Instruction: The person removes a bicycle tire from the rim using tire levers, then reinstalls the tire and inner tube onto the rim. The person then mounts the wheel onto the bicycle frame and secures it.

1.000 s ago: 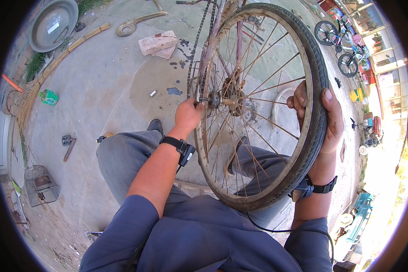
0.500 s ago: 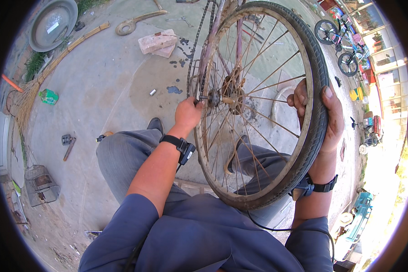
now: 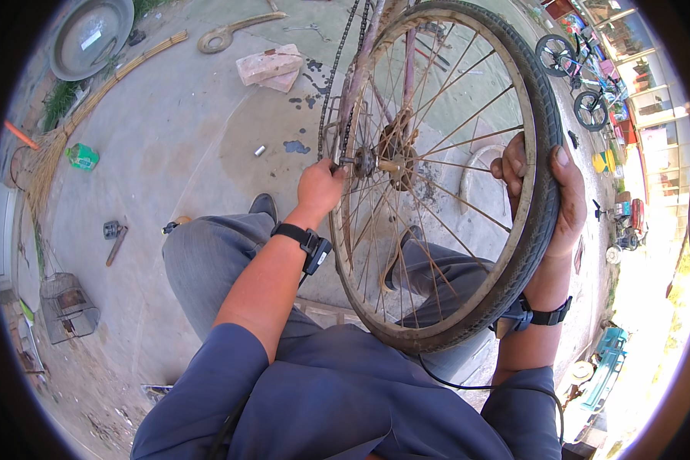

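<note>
A rusty-spoked bicycle wheel (image 3: 546,146) with a black tyre stands upright and tilted before my knees. My right hand (image 3: 548,188) is wrapped round its tyre and rim on the right side, thumb outside and fingers reaching in among the spokes. At the wheel's left, my left hand (image 3: 320,188) is closed in a pinch on the end of the bicycle frame (image 3: 350,100), right beside the hub (image 3: 366,162) and its axle. My fingers cover most of that frame end. A loose chain (image 3: 332,84) hangs along the frame, down to my left hand.
Pinkish bricks (image 3: 270,67), a small metal cylinder (image 3: 260,151) and a straw broom (image 3: 54,157) lie on the concrete. To the left are a green container (image 3: 83,156), a hammer-like tool (image 3: 116,244) and a wire basket (image 3: 67,307). Another bicycle (image 3: 579,73) is at the far right.
The wheel has shifted very slightly to the right with my right hand. My left hand stays closed at the frame end by the axle.
</note>
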Demonstrator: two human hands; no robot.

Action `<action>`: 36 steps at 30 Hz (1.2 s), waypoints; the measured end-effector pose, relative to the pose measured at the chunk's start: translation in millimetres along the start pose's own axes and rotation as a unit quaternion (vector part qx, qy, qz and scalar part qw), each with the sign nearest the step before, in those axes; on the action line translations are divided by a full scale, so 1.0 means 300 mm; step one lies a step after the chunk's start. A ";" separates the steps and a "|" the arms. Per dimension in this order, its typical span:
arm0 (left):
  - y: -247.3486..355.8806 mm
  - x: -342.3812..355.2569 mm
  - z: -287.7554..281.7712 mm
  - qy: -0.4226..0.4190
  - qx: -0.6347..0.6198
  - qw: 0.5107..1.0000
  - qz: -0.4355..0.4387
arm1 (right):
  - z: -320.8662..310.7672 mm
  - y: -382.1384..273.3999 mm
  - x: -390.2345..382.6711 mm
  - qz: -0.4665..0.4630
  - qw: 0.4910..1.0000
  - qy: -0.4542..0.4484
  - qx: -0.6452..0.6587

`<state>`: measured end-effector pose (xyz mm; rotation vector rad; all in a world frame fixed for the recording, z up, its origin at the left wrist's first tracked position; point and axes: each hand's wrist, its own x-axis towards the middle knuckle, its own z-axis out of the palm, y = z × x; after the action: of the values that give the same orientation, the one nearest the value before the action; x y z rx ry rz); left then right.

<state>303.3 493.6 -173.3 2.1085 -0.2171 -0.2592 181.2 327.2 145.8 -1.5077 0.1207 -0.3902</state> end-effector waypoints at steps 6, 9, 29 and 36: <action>0.010 -0.002 -0.006 0.001 -0.005 1.000 -0.005 | -0.003 0.003 0.002 0.000 1.000 -0.004 0.003; 0.013 -0.004 -0.004 0.007 -0.001 1.000 -0.004 | 0.000 0.002 0.005 -0.002 1.000 -0.008 0.000; 0.036 0.010 -0.122 -0.053 -0.173 0.984 0.005 | -0.005 -0.009 -0.005 0.006 1.000 -0.012 -0.003; 0.081 0.033 -0.183 -0.063 -0.173 0.983 0.003 | -0.010 -0.016 -0.005 0.011 1.000 -0.016 -0.006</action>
<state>326.5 523.2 -125.4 1.7486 -0.2354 -0.3966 177.9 324.8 150.0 -1.5235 0.1143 -0.3488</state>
